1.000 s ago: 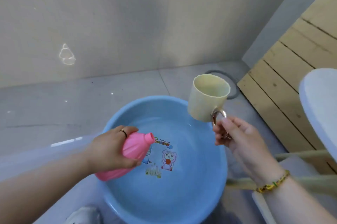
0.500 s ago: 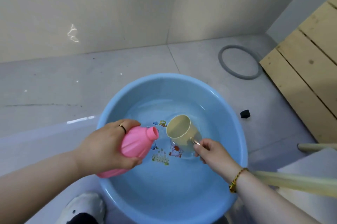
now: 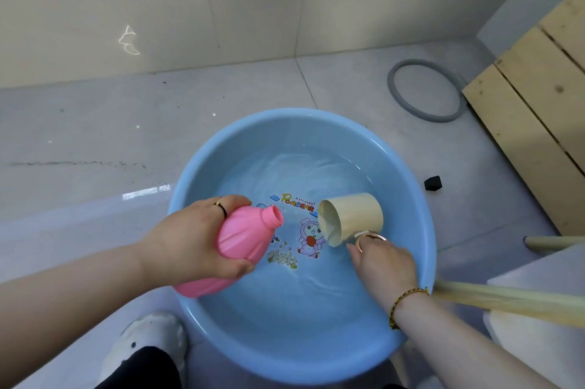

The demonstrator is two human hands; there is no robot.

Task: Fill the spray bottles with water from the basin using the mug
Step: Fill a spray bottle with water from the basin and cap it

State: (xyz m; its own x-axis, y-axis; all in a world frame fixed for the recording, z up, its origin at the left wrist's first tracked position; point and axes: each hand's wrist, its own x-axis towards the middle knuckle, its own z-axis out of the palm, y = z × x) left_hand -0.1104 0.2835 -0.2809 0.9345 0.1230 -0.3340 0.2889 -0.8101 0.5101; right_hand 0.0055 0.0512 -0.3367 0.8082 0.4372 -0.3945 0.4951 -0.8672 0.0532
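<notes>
Two hands: both are working over the basin, each gripping one thing
Shoe (image 3: 152, 344): white, sitting on the floor at the near left of the basin, partly under the left forearm
Left hand (image 3: 186, 239): wrapping around the body of the bottle, fingers closed on it, a dark ring showing on one finger
Bottle (image 3: 240, 239): pink, uncapped, leaning with its open neck pointing up and right, its base hanging over the basin's near-left rim
Right hand (image 3: 383, 262): pinching the mug's metal handle, a gold bracelet (image 3: 405, 303) lying on the wrist
Mug (image 3: 348, 217): cream, lying tipped on its side low in the basin, mouth facing left toward the bottle neck, a small gap between them; some water is showing inside the mouth
Basin (image 3: 421, 230): blue, round, sitting on grey floor tiles, holding rippling water over a cartoon print on its bottom
Stick (image 3: 506, 300): pale wood, running off to the right just beside the basin
Cube (image 3: 432, 182): small, black, lying on the floor just right of the basin
Ring (image 3: 395, 94): grey loop, lying farther back near the planks (image 3: 531, 122)
Wall (image 3: 221, 2): beige, standing beyond the floor
</notes>
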